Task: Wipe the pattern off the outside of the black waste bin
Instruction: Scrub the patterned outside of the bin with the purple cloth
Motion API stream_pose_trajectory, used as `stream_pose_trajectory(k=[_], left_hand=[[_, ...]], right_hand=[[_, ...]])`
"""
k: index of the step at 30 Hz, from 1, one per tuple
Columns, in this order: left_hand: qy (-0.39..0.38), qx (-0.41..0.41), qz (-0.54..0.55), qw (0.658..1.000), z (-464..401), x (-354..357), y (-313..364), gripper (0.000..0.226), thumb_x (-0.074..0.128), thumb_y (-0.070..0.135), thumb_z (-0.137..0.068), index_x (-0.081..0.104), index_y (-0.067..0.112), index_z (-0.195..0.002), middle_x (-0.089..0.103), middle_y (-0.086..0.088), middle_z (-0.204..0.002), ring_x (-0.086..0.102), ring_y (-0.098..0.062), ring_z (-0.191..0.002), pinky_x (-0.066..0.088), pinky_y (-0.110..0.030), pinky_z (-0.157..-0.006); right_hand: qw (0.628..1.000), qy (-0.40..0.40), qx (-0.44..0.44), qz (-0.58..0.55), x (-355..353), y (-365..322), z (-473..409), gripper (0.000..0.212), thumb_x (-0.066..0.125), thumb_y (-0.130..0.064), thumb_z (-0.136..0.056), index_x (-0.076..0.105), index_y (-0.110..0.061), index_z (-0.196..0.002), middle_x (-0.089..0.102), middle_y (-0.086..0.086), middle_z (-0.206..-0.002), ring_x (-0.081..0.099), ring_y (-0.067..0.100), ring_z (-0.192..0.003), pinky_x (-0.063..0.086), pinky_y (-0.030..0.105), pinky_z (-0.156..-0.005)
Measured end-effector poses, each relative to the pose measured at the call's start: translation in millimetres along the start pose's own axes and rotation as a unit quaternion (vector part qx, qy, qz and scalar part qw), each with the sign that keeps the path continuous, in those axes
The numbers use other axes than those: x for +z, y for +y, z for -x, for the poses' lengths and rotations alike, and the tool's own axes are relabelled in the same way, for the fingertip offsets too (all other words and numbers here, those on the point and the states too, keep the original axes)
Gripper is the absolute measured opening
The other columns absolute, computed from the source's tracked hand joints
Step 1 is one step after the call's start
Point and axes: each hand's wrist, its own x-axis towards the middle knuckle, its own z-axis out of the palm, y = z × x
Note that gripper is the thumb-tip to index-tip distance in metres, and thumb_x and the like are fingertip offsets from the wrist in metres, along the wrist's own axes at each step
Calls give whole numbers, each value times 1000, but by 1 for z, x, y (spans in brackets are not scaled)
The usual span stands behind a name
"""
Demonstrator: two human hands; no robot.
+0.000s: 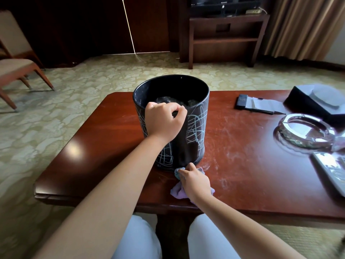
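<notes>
The black waste bin [196,101] stands upright on the wooden table [112,146], its outside covered with pale scribbled lines [197,126]. A dark strip down the middle of its near side shows no lines. My left hand [164,122] grips the bin's near rim, fingers curled over the edge. My right hand [194,181] holds a lilac cloth [178,191] and presses it against the foot of the bin, where the bin meets the table.
A glass ashtray [306,131], a black tissue box [315,103], a notepad with a pen [261,106] and a silver tray [332,172] lie on the table's right side. White smears [231,144] mark the tabletop. A chair [16,68] stands far left.
</notes>
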Motion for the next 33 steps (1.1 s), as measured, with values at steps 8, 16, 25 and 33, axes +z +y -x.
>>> stream_pose_trajectory(k=[8,16,25,33], left_hand=[[16,11,1,1000,0,1,0,32,46,28,-83,37,28,-52,16,12,-35,25,-1,-38,37,-34,-72],[19,19,-7,1000,1,2,-1,33,39,35,-83,27,34,-52,18,11,-35,27,-2,-38,35,-31,-72],[33,33,-8,999,1,4,-4,40,40,34,-83,20,36,-48,16,12,-36,25,-1,-38,33,-29,-70],[51,43,-4,998,1,7,-4,33,42,31,-83,26,34,-55,13,14,-37,23,1,-38,34,-30,-68]], right_hand=[[996,47,71,-21,-2,37,-7,24,47,-28,-88,65,-34,-103,45,0,-100,49,27,-90,32,25,-62],[985,84,130,-82,-1,45,-15,25,46,-28,-95,69,-31,-101,50,-1,-104,50,22,-96,34,25,-62],[963,147,188,-125,0,43,-24,19,48,-25,-92,63,-19,-83,48,0,-92,50,25,-81,29,26,-59],[976,162,118,-86,12,28,-10,9,59,-15,-80,66,-15,-74,50,0,-81,43,22,-61,29,27,-53]])
